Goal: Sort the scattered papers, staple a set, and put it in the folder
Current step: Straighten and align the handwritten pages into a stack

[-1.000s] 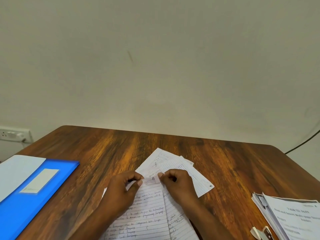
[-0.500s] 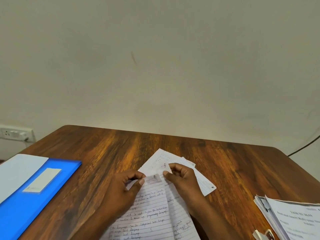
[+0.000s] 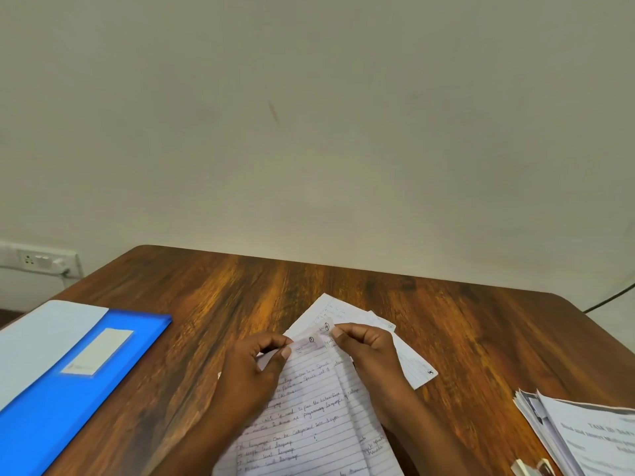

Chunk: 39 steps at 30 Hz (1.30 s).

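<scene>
At your far left the blue folder [image 3: 68,389] lies flat on the wooden table [image 3: 213,297]. Your left hand [image 3: 254,369] and right hand [image 3: 369,352] each pinch the top corners of the handwritten lined sheets [image 3: 309,413] at centre. A printed paper stack [image 3: 584,434] sits at the right edge.

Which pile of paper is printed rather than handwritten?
The printed stack at the table's right edge; the lined sheets the hands are holding are handwritten.
</scene>
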Tool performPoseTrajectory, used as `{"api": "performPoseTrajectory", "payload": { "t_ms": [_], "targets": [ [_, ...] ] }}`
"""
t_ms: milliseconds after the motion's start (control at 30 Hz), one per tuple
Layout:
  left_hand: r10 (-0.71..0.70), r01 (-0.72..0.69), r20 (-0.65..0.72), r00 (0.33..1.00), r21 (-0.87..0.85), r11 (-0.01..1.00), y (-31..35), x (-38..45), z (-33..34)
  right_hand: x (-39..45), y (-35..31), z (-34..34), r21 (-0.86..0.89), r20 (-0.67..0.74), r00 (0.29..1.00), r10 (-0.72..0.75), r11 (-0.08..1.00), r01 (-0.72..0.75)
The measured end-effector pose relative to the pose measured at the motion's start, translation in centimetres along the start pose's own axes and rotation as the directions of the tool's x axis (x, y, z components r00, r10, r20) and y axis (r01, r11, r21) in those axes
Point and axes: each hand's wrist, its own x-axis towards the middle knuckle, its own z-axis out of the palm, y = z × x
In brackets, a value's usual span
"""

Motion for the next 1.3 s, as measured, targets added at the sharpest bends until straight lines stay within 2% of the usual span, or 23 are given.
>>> {"api": "performPoseTrajectory", "payload": {
  "t_ms": [267, 533, 767, 900, 1067, 1300],
  "targets": [
    [-0.001, 0.001, -0.026, 1.0, 0.003, 1.0, -0.1, -0.1, 0.4, -0.3, -0.2, 0.0, 0.098, -0.001, 1.0, 0.025, 0.995, -0.025],
    [0.012, -0.013, -0.072, 0.997, -0.016, 1.0, 0.5, -0.3, 0.8, -0.7, -0.8, 0.1, -0.01, 0.062, 0.998, 0.0, 1.0, 0.001],
    [-0.025, 0.017, -0.099, 0.995, -0.078, 0.997, 1.2, -0.6, 1.1, -1.1, -1.5, 0.2, -0.028, 0.075, 0.994, -0.078, 0.996, 0.08],
    [-0.015, 0.005, -0.12, 0.993, -0.081, 0.997, 1.4, -0.8, 1.3, -1.1, -1.3, 0.3, -0.099, 0.066, 0.988, -0.137, 0.985, 0.143],
    [-0.015, 0.003, -0.158, 0.987, -0.076, 0.997, 1.5, -1.0, 1.6, -0.5, 0.0, 0.6, -0.409, 0.029, 0.972, -0.231, 0.885, 0.223],
    [-0.043, 0.026, -0.187, 0.981, -0.092, 0.995, 1.8, -1.2, 1.9, -0.5, 0.4, 1.2, -0.461, -0.003, 0.968, -0.252, 0.859, 0.222]
  ]
}}
